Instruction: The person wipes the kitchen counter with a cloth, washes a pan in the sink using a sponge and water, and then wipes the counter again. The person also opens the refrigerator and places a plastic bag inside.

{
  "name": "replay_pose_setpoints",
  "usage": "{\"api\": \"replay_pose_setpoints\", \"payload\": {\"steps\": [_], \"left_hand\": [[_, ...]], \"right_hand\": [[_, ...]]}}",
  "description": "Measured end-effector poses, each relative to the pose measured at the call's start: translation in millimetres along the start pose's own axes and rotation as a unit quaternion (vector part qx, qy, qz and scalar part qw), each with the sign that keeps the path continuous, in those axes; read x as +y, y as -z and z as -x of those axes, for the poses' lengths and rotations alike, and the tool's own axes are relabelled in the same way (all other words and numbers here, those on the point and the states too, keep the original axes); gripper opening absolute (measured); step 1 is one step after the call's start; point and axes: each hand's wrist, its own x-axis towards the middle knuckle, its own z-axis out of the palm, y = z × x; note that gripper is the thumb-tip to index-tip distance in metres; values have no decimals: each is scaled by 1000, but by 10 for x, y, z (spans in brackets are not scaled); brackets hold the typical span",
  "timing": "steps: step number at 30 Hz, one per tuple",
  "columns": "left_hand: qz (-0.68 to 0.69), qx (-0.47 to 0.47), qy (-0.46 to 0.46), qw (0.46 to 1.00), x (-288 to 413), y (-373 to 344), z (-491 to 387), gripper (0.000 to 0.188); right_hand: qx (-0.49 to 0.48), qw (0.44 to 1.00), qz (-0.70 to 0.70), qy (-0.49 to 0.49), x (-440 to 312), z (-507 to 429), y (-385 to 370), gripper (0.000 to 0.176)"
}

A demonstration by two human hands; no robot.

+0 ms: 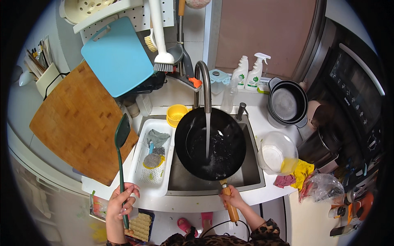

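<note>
My right hand (pixel 232 197) grips the wooden handle of a black wok (pixel 190 153), which is held over the steel sink (pixel 252 172). Water runs from the curved faucet (pixel 208 89) into the wok, where a little water and some pale spots show. My left hand (pixel 123 200) is closed around the handle of a dark green spatula (pixel 120 160), its blade pointing up in front of the wooden cutting board. Between the hands, a white perforated drain tray (pixel 144 181) holds a grey cloth (pixel 158 138) and a round scrubber (pixel 153 161).
A wooden cutting board (pixel 80 129) and a blue one (pixel 118 58) stand at the left. A yellow strainer (pixel 177 113) sits behind the tray. Right of the sink are a clear plastic bowl (pixel 277 144), a black pot (pixel 287 101) and a yellow cloth (pixel 303 173).
</note>
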Motion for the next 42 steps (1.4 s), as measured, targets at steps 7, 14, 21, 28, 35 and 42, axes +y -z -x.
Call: {"api": "replay_pose_setpoints", "payload": {"steps": [7, 14, 21, 28, 35, 42], "left_hand": [[-3, 23, -8, 1000, -121, 111, 14, 13], [-214, 46, -39, 975, -347, 261, -311, 23], [-690, 57, -272, 668, -8, 357, -820, 31], [-772, 135, -269, 560, 354, 330, -884, 36], [-676, 183, -214, 681, 149, 493, -781, 39], [-704, 188, -246, 640, 25, 581, -711, 36]], "right_hand": [[159, 967, 198, -2, -606, 86, 55, 29], [48, 972, 171, -155, -1530, 547, 290, 26], [-37, 973, 43, -223, -1142, 609, 341, 20], [-86, 989, -11, -122, -360, 384, 229, 21], [8, 995, 68, -75, -320, 272, 76, 28], [19, 976, 171, -130, -1019, 498, 466, 30]]}}
